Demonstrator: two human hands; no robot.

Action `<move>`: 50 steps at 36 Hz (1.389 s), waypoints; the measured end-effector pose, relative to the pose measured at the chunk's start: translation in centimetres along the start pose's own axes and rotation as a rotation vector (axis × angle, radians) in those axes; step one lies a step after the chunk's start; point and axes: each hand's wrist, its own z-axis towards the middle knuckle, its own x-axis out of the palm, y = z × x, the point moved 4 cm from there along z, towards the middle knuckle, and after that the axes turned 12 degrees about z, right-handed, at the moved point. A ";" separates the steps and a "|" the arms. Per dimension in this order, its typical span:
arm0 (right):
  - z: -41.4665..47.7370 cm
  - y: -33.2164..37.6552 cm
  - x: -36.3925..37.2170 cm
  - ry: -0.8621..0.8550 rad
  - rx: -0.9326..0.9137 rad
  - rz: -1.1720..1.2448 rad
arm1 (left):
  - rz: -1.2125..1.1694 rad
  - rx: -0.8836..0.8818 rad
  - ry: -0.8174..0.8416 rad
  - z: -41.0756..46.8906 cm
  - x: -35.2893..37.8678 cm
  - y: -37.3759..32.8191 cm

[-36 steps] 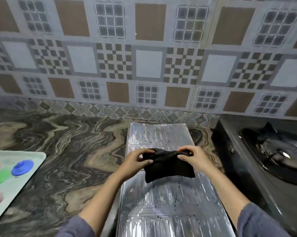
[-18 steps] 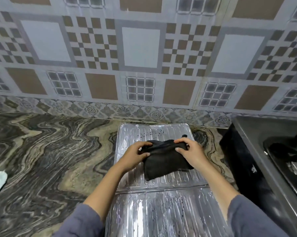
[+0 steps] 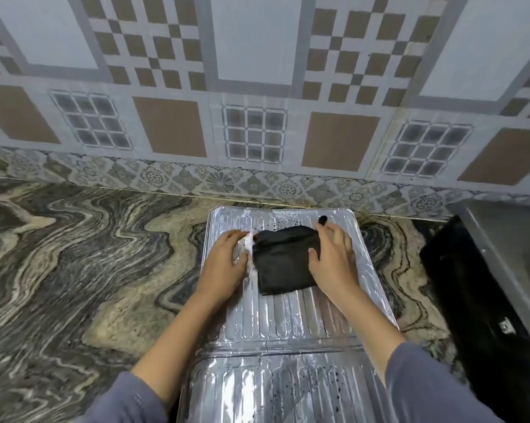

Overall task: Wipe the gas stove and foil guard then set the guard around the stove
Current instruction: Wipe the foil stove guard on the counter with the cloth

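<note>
The silver foil guard (image 3: pixel 291 325) lies flat on the marble counter, its ribbed panels running from the wall toward me, with dark specks on it. A folded black cloth (image 3: pixel 283 262) rests on the far panel. My right hand (image 3: pixel 333 261) presses on the cloth's right side, fingers spread over it. My left hand (image 3: pixel 224 264) lies flat on the foil just left of the cloth, fingertips at its edge. The gas stove (image 3: pixel 498 270), dark and steel-topped, stands at the right edge, mostly cut off.
The patterned marble counter (image 3: pixel 74 254) stretches to the left. A tiled wall (image 3: pixel 257 117) rises directly behind the guard. The stove's black side stands close to the guard's right edge.
The cloth went down from being held between both hands onto the foil. The left hand let go and flattened beside it. The view tilted down and moved closer to the wall.
</note>
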 end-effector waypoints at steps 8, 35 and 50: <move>-2.7 1.9 3.7 0.022 0.178 -0.134 | 0.328 -0.136 0.034 -2.9 -0.7 3.2; 0.3 2.7 5.9 0.046 0.270 -0.175 | 0.567 -0.102 0.156 -4.4 0.7 4.3; 3.3 4.1 8.1 0.082 0.307 -0.195 | 0.533 -0.112 0.167 -4.3 0.5 4.2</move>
